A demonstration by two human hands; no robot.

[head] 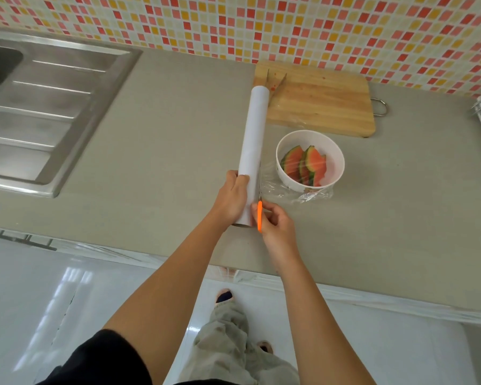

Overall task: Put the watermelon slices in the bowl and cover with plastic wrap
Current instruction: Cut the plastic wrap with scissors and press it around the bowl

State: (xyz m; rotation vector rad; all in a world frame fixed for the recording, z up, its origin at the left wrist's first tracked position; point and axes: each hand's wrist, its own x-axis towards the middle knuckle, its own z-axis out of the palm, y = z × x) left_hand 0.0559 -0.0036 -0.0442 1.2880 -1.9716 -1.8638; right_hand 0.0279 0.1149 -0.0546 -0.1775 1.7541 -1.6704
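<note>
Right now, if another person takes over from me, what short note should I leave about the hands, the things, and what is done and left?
Left hand grips the plastic wrap roll near its near end.
Right hand pinches an orange-handled blade held along the roll.
Done: watermelon slices lie in the white bowl; film is drawn over it.
Left: cut the film free and tuck it round the bowl.

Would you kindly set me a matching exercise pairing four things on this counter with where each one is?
Things:
1. plastic wrap roll
2. orange-handled blade
3. watermelon slices
4. cutting board

Places:
A. in the white bowl
B. gripped by the left hand
C. beside the tiled wall
D. held by the right hand

Pairs: 1-B, 2-D, 3-A, 4-C.
</note>
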